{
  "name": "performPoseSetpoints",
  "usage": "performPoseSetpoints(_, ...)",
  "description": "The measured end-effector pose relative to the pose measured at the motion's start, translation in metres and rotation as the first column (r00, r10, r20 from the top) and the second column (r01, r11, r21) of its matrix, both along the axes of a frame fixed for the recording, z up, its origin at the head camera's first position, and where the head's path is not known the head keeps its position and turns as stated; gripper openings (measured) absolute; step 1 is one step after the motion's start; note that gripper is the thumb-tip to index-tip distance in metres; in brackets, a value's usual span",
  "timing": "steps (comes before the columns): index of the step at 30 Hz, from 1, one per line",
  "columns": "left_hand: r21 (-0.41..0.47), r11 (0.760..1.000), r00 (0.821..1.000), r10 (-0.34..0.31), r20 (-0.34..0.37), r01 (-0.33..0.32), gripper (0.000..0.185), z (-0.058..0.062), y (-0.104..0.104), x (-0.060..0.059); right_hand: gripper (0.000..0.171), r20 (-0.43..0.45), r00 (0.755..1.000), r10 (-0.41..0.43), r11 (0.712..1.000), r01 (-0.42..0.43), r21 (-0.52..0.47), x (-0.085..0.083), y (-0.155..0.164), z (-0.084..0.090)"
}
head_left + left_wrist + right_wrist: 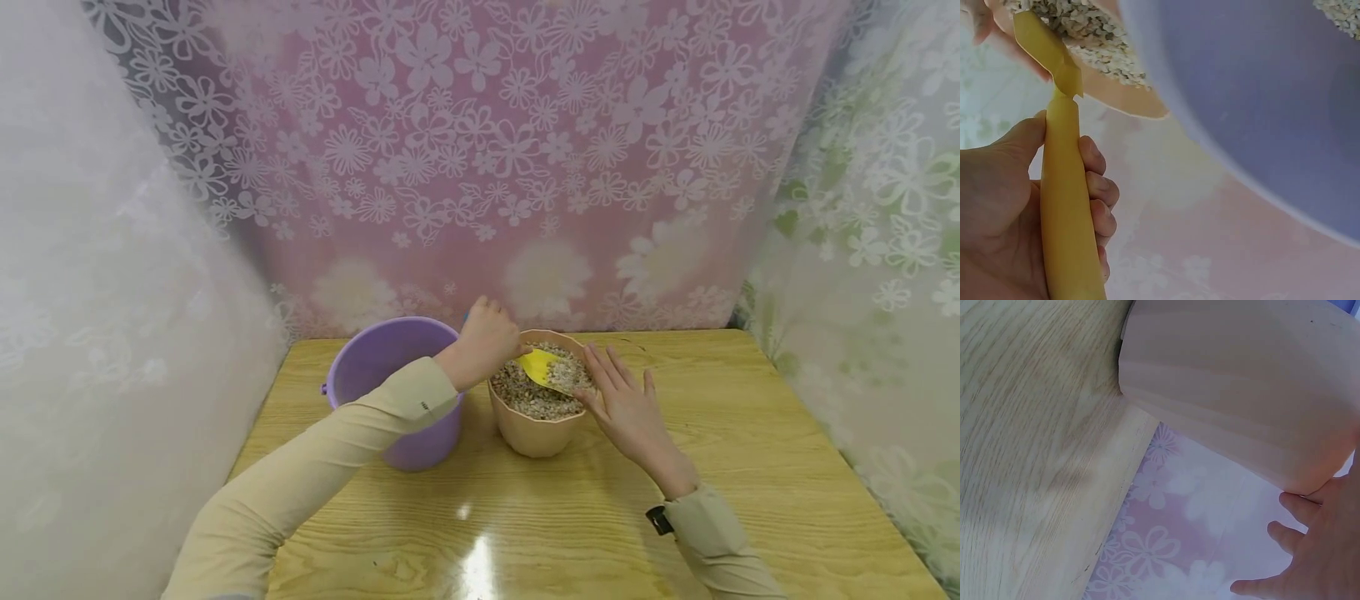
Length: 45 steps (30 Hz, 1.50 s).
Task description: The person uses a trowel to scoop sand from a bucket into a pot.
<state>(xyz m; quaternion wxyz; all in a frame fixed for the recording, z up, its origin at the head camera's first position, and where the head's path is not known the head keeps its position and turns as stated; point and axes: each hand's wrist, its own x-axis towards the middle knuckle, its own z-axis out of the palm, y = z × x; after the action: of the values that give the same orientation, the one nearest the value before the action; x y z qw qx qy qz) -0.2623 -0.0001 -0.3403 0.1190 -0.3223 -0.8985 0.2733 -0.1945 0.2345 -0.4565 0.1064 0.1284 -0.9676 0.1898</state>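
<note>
My left hand (487, 340) grips the yellow handle of a small garden trowel (1067, 194), fingers and thumb wrapped round it. In the head view the trowel's blade (534, 365) lies over a peach plant pot (534, 439), with pale gravel on it. Grey-brown gravel (536, 405) fills the pot nearly to its rim. My right hand (628, 410), fingers straight and spread, touches the pot's right rim, the thumb near the blade's tip. From the right wrist view, the pot's outer wall (1235, 375) shows beside these fingers.
A purple bucket (427, 446) stands close left of the pot, under my left forearm. Some gravel (1341, 15) shows inside it in the left wrist view. The wooden table (555, 533) meets a pink floral curtain (480, 167) at the back, with pale curtains at both sides.
</note>
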Motion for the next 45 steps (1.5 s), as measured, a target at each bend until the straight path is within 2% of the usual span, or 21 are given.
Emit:
performPoseSetpoints(4, -0.046, 0.999, 0.998, -0.015, -0.057, 0.012, 0.059, 0.002, 0.002, -0.001, 0.076, 0.001, 1.000, 0.003, 1.000, -0.003, -0.006, 0.000, -0.001, -0.001)
performPoseSetpoints(9, -0.103, 0.995, 0.995, 0.005, -0.095, -0.015, 0.060, 0.009, -0.004, -0.002, 0.074, -0.021, 1.000, 0.006, 1.000, -0.006, -0.019, 0.000, -0.001, -0.002)
performPoseSetpoints(16, -0.117, 0.992, 0.996, 0.035, -0.078, -0.044, 0.055, 0.018, -0.020, -0.006, 0.075, -0.008, 1.000, 0.002, 1.000, -0.002, -0.022, 0.000, -0.001, -0.001)
performPoseSetpoints(22, -0.206, 0.977, 0.982, 0.021, -0.186, -0.060, 0.059, 0.026, -0.035, -0.006, 0.074, -0.004, 1.000, 0.009, 1.000, -0.009, -0.024, -0.002, 0.000, -0.004)
performPoseSetpoints(24, -0.209, 0.976, 0.977, 0.007, -0.211, -0.053, 0.059, 0.029, -0.039, -0.007, 0.074, -0.011, 1.000, 0.010, 1.000, -0.010, -0.023, -0.002, 0.001, -0.004)
performPoseSetpoints(26, -0.169, 0.985, 0.976, 0.003, -0.217, -0.041, 0.057, 0.031, -0.043, -0.008, 0.073, -0.023, 1.000, 0.010, 1.000, -0.010, -0.023, -0.002, 0.001, -0.005)
performPoseSetpoints(29, -0.029, 0.999, 0.982, 0.014, -0.189, -0.020, 0.056, 0.035, -0.051, -0.009, 0.072, -0.038, 0.999, 0.012, 0.999, -0.013, -0.035, -0.002, 0.001, -0.006)
performPoseSetpoints(32, 0.132, 0.991, 0.989, 0.031, -0.141, -0.012, 0.056, 0.037, -0.062, -0.009, 0.071, -0.047, 0.999, 0.015, 0.999, -0.017, -0.044, -0.002, -0.001, -0.005)
performPoseSetpoints(34, 0.196, 0.980, 0.992, 0.043, -0.115, -0.020, 0.055, 0.038, -0.069, -0.008, 0.071, -0.046, 0.999, 0.016, 0.999, -0.018, -0.047, -0.002, -0.002, -0.005)
performPoseSetpoints(40, 0.255, 0.963, 0.991, 0.107, -0.085, -0.082, 0.057, 0.036, -0.093, -0.004, 0.073, 0.005, 1.000, 0.015, 0.998, -0.014, -0.055, -0.002, -0.002, -0.005)
performPoseSetpoints(45, 0.299, 0.952, 0.984, 0.112, -0.135, -0.067, 0.059, 0.030, -0.117, -0.001, 0.073, 0.032, 0.999, 0.033, 0.997, -0.030, -0.077, -0.002, -0.001, -0.003)
